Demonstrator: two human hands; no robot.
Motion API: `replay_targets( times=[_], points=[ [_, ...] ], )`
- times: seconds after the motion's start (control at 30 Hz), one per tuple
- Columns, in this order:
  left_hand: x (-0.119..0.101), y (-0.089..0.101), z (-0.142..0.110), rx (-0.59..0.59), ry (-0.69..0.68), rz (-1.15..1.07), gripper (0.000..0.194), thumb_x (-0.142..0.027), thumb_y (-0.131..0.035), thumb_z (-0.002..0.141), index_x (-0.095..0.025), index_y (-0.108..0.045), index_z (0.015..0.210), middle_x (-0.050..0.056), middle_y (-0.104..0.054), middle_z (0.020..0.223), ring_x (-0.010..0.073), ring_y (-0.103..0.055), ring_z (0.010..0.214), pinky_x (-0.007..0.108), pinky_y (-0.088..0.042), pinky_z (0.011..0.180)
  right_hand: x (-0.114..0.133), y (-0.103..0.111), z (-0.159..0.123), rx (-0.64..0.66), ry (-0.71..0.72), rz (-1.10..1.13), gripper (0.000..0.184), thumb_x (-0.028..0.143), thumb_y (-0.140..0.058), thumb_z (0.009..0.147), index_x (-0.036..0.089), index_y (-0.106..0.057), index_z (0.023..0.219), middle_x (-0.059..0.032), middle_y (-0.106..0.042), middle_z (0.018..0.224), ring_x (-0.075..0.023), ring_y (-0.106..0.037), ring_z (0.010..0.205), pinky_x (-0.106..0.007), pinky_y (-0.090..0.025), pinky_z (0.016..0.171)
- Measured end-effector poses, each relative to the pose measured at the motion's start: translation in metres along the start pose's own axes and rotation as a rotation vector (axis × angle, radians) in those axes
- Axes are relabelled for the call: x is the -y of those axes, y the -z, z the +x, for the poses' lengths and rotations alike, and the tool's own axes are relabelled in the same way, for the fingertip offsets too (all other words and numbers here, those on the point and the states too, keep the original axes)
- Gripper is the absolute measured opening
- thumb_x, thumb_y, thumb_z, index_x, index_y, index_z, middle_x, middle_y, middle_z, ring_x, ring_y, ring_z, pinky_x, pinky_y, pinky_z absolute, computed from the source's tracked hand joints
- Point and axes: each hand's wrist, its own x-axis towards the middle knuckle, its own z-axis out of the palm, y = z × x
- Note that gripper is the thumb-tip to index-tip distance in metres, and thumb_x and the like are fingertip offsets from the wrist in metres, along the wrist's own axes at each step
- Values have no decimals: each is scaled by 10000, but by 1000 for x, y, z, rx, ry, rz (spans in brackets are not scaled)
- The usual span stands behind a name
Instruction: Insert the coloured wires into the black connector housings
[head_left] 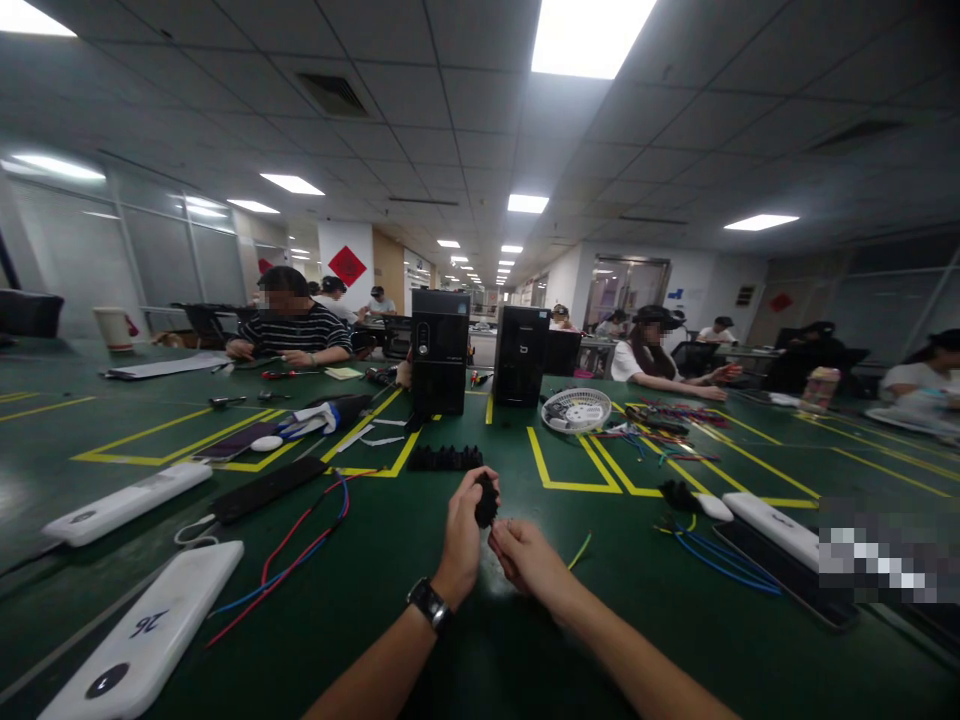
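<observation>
My left hand, with a dark watch on its wrist, is wrapped round a small black ridged part; its exact kind is unclear. Close on its right, my right hand is closed in a pinch near the lower side of that part. Whatever lies between those fingertips is too small to make out. Beyond both hands sits a row of black ridged pieces on the green table. A short yellow-green wire lies beside my right hand.
Two black computer towers stand ahead. A white round basket and tangled wires lie right of them. Red and blue wires and white power banks are on the left. Co-workers sit across the table.
</observation>
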Motion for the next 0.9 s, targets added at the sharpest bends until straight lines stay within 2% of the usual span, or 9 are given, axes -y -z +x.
replay_targets(
  times=[0.37, 0.5, 0.63, 0.77, 0.9],
  points=[
    [12, -1, -3, 0, 103, -115, 222, -311, -469, 824, -158, -607, 905, 27, -571, 758, 123, -527, 656, 228, -418, 651, -3, 5, -4, 86, -42, 32, 438, 590, -411, 841, 201, -411, 640, 103, -310, 384, -52, -216, 304, -197, -135, 346],
    [18, -2, -2, -79, 177, -186, 272, -351, -486, 811, -141, -599, 943, 33, -587, 780, 118, -547, 653, 235, -437, 640, -6, 4, 3, -1, 11, -134, 427, 470, -364, 897, 179, -435, 592, 76, -343, 402, -57, -269, 346, -199, -193, 396],
    [22, 1, 7, -180, 280, -194, 385, -403, -529, 778, -153, -565, 1068, 45, -611, 813, 139, -584, 639, 222, -418, 524, -3, 3, 9, -112, 121, -349, 347, 318, -362, 910, 158, -523, 648, 37, -455, 502, -83, -416, 459, -198, -288, 483],
    [24, 7, 17, -246, 276, -193, 380, -415, -560, 753, -140, -587, 1014, 27, -599, 741, 136, -586, 603, 222, -421, 514, 2, 3, 4, -111, 228, -491, 240, 241, -406, 893, 166, -578, 743, 28, -517, 594, -97, -477, 553, -196, -308, 545],
    [26, 14, 20, -279, 270, -235, 312, -327, -567, 734, -111, -606, 956, 29, -601, 699, 127, -587, 598, 227, -444, 559, 2, 3, -2, -92, 250, -578, 301, 232, -370, 918, 168, -611, 749, 20, -536, 601, -106, -505, 593, -198, -316, 579]
  ],
)
